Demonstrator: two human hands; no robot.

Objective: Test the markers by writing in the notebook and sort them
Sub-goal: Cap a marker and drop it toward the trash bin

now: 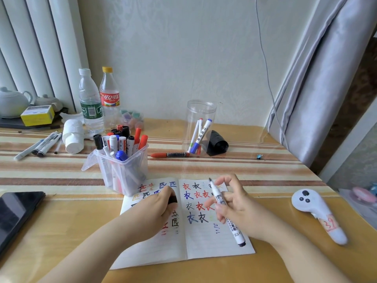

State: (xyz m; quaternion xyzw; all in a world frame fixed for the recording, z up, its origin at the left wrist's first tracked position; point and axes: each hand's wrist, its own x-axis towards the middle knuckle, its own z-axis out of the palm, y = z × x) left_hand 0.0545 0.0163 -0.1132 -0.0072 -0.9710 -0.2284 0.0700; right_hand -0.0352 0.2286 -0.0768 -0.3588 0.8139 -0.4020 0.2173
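Note:
An open notebook (206,240) lies on the table, its pages covered with red, blue and black characters. My right hand (234,209) holds an uncapped black marker (234,227) above the right page, tip pointing up and away. My left hand (161,205) rests on the left page and grips a black cap (173,199). A clear square tub (124,170) full of several markers stands behind the notebook. A clear round jar (201,127) further back holds a few markers. A red marker (169,155) lies between them.
Several pens (40,146) lie at the back left beside a paper roll (73,135) and two bottles (98,103). A dark phone (14,213) sits at the left edge, a white controller (314,209) at the right. A black object (217,145) stands behind the jar.

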